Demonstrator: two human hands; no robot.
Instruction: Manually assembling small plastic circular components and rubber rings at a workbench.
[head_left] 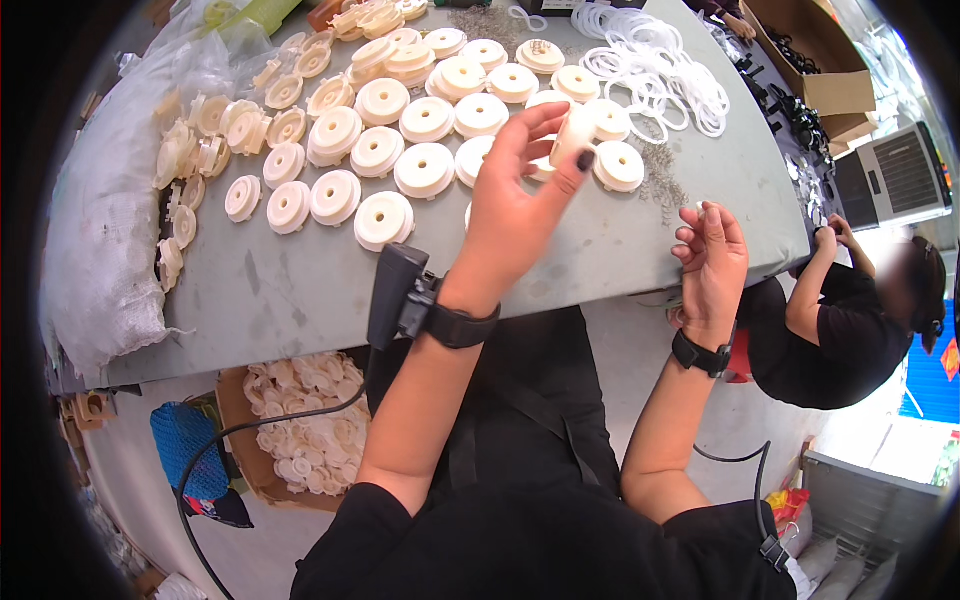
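My left hand (pixel 510 220) is raised over the grey table, its thumb and fingers closed round a cream-white round plastic cap (pixel 573 135) held on edge. Below and around it stand many similar stepped round caps (pixel 384 220), most with a small hole in the middle. Over the table's front edge, to the right, my right hand (pixel 716 262) has its fingers curled in against the thumb. A tiny white spot shows at those fingertips; whether it is a held piece or a nail, I cannot make out.
White rings (pixel 690 95) lie heaped at the far right of the table (pixel 290 330). Cream clip-like parts (pixel 245 130) and a white sack (pixel 105 220) are at the left. Below sits a carton of white parts (pixel 310 425). A co-worker (pixel 850 330) sits at the right.
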